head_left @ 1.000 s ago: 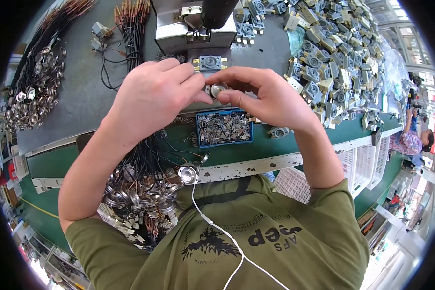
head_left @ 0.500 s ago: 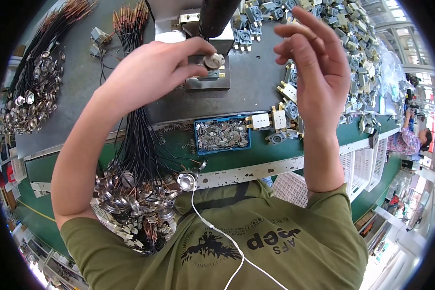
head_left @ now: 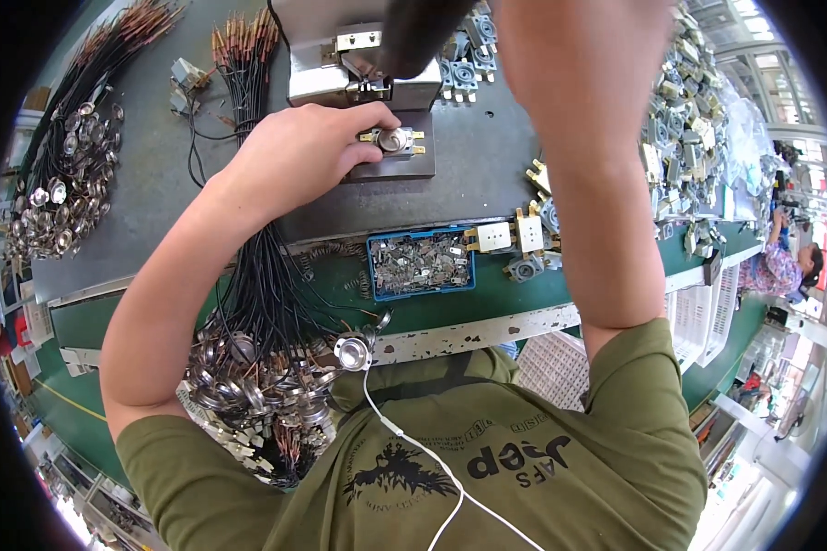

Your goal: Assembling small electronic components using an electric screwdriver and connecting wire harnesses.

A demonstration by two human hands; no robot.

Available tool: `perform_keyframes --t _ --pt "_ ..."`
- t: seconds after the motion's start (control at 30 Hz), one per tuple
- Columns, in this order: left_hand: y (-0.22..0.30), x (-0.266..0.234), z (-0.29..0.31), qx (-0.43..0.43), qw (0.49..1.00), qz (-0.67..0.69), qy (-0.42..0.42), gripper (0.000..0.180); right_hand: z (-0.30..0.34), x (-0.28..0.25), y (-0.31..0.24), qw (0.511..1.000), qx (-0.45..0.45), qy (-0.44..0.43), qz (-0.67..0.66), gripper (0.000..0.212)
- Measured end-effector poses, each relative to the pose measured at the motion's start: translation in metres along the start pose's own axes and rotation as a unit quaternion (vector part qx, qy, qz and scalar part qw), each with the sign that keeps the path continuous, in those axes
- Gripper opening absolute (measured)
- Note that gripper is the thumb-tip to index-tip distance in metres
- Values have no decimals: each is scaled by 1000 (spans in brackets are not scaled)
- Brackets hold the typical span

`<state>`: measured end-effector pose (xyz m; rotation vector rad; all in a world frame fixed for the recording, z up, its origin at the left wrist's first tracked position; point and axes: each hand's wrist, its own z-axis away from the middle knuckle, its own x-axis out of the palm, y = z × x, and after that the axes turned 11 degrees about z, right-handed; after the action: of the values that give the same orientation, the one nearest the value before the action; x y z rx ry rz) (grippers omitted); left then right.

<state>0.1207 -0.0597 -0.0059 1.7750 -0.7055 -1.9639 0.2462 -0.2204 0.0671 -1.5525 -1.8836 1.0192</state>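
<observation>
My left hand (head_left: 317,147) has its thumb and index finger closed about the edge of a small round metal cap (head_left: 393,140). The cap lies on a switch-like part with brass terminals (head_left: 418,149), which sits on a dark metal block (head_left: 404,169). Just beyond stands a metal press fixture (head_left: 320,81), with a blurred black cylindrical piece (head_left: 413,37) above it. High at the upper right, my right hand (head_left: 579,46) is smeared by motion, and its fingers are out of sight.
A blue tray (head_left: 420,295) of small metal pieces lies near the bench's front edge. Bundles of black wires (head_left: 271,266) with metal caps lie at left. Many grey switch-like parts (head_left: 694,138) are heaped at right. White baskets (head_left: 698,312) stand below; another person (head_left: 786,266) is far right.
My left hand has lowered the metal cap onto the part on the block. My right hand has risen toward the top of the view. The black cylindrical piece has shifted and blurred.
</observation>
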Motion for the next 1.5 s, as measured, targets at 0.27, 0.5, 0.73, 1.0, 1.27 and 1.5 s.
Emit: perform_keyframes --t 0.27,0.5,0.73,1.0,1.27,1.5 --pt "-2 0 -2 6 1000 -25 -17 30 -11 -18 -19 995 -61 -69 -41 36" --pt "1 -2 -2 -28 999 -1 -44 32 -6 37 -31 990 -87 -67 -93 32" --pt "3 -4 -2 -34 998 4 -43 31 -6 53 -25 988 -26 1 -154 38" --pt "3 -3 -3 -34 998 5 -48 32 -11 60 -15 960 -71 -28 -268 37" --pt "3 -3 -2 -28 998 0 -48 32 -5 55 -29 996 -7 -18 -90 33" --pt "1 -3 -2 -22 999 -7 -31 33 -26 60 -20 975 -6 -177 -137 48"
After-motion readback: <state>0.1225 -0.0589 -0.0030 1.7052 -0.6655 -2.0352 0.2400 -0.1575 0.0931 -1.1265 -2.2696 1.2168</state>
